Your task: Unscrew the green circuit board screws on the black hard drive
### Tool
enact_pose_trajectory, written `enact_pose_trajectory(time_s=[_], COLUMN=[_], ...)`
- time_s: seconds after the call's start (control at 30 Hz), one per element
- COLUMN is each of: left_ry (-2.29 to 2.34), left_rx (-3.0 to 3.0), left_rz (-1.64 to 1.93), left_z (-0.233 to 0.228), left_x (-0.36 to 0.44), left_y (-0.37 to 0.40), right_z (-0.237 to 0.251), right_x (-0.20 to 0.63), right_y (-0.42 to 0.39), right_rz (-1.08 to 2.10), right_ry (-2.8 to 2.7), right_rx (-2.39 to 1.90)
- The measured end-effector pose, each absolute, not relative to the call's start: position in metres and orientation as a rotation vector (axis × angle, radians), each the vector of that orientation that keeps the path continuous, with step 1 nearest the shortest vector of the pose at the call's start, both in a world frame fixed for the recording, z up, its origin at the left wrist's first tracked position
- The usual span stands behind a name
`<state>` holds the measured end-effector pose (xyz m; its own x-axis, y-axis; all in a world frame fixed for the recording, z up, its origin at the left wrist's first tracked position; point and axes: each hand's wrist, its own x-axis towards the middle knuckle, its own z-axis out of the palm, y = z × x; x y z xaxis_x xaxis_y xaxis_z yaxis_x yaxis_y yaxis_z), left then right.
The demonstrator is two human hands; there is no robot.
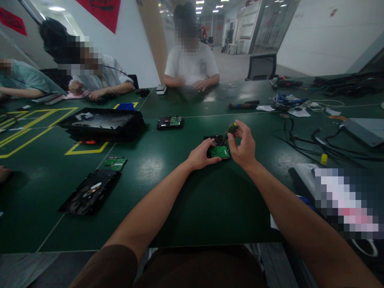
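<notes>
A hard drive with a green circuit board [220, 152] lies on the green table in front of me. My left hand [201, 155] grips it from the left, thumb along the near edge and fingers over the far side. In my right hand [243, 145] is a screwdriver [232, 128] with a dark green and yellow handle, pinched between thumb and fingers. It slants down over the drive's right part; I cannot make out exactly where its tip touches. Another hard drive [170, 122] lies farther off to the left, its circuit board facing up.
Black trays [103, 122] are stacked at the left. Nearer lie a black casing [90, 192] and a loose green circuit board [115, 163]. Black cables [315, 140], a grey metal box [366, 131] and a yellow cap [324, 159] are at the right. A person [192, 64] sits opposite.
</notes>
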<state>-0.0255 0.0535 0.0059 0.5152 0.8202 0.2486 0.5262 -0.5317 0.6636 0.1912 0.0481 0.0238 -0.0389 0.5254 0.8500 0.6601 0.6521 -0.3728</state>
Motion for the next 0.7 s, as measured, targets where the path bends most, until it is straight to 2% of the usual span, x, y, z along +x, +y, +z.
enact_pose_trajectory(time_s=[0.7], left_ry=[1.089], left_rx=[2.262], left_rz=[0.764], left_z=[0.005], left_x=[-0.0254], left_y=[0.0536], right_z=[0.0211], right_x=[0.1908], right_y=[0.0489], right_rz=[-0.18], right_ry=[-1.719], right_rx=[-0.963])
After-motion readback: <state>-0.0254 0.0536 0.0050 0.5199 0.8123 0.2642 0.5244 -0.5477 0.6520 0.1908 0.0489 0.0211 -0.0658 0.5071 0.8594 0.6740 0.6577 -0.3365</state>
